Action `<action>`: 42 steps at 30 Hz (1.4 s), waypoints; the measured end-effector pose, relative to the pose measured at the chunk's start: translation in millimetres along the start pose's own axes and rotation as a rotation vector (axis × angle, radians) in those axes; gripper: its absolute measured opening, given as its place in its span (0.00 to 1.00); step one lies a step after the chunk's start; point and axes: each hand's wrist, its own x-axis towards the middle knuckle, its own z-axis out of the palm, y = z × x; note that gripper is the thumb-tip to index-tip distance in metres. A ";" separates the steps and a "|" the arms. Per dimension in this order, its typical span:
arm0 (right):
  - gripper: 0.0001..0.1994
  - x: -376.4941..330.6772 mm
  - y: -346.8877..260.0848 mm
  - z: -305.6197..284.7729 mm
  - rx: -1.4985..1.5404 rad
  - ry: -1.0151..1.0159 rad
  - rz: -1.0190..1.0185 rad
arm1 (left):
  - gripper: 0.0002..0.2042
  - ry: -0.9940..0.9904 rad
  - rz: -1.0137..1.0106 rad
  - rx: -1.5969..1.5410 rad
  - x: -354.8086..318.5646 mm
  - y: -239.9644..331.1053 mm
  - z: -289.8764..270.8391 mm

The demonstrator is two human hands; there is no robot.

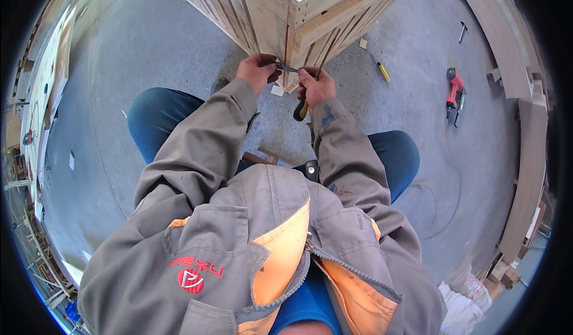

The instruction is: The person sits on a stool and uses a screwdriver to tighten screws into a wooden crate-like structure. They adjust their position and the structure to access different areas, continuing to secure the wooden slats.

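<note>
In front of the lower corner of a slatted wooden crate (pixel 290 31), my two hands are close together. My left hand (pixel 256 72) is closed, its fingertips pinching one end of a thin grey metal strip (pixel 289 68). The other end of the strip meets the thumb and fingers of my right hand (pixel 317 85). That hand is also closed around a screwdriver with a black-and-yellow handle (pixel 301 109), the handle sticking out below the palm. A thin shaft seems to rise above the fingers. Just below the left fingertips lies a small white piece (pixel 277 90) on the floor.
On the concrete floor to the right lie a yellow-handled tool (pixel 383 71), a red nail gun (pixel 455 89) with a hose, and a hammer (pixel 463 32). Stacked boards (pixel 528 150) line the right side. Wood offcuts (pixel 262 156) lie between my knees.
</note>
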 end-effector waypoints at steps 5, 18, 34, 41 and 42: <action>0.09 2.3 2.3 0.1 0.012 0.033 -0.016 | 0.10 0.046 -0.007 -0.030 -1.2 -0.5 4.1; 0.08 -1.9 10.7 3.0 0.020 0.108 -0.096 | 0.12 0.111 -0.007 -0.121 -12.1 -5.0 12.4; 0.09 -0.3 17.8 -5.1 0.015 0.113 -0.092 | 0.14 0.165 0.095 0.094 -8.5 -15.4 18.7; 0.08 1.2 18.2 -7.7 0.036 0.075 -0.102 | 0.14 0.177 0.079 0.113 -18.9 -4.4 21.4; 0.08 0.5 18.2 -6.9 0.041 0.076 -0.101 | 0.14 0.184 0.075 0.090 -19.4 -3.2 21.7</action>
